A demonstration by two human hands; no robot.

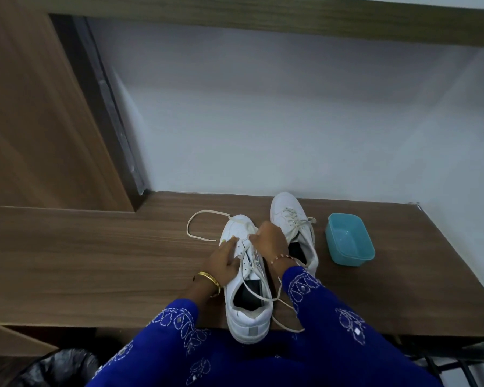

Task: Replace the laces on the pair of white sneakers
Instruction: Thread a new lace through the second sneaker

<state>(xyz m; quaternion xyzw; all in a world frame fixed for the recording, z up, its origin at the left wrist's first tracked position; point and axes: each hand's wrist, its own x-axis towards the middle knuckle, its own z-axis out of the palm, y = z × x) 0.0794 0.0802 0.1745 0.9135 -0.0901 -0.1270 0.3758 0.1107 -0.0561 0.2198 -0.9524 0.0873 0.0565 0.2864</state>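
Head view: near sneaker [245, 300] lying on wooden desk [95, 261], heel overhanging front edge, toe pointing away. Left hand [224, 261] resting flat on its left side, fingers straight. Right hand [270, 241] curling over eyelet rows, pinching lace [248, 254] near toe. One loose lace end looping over desk left of toe, other end trailing past heel. Second sneaker [292, 227] lying just right, laced. Blue tub [349, 241] sitting near it, further right.
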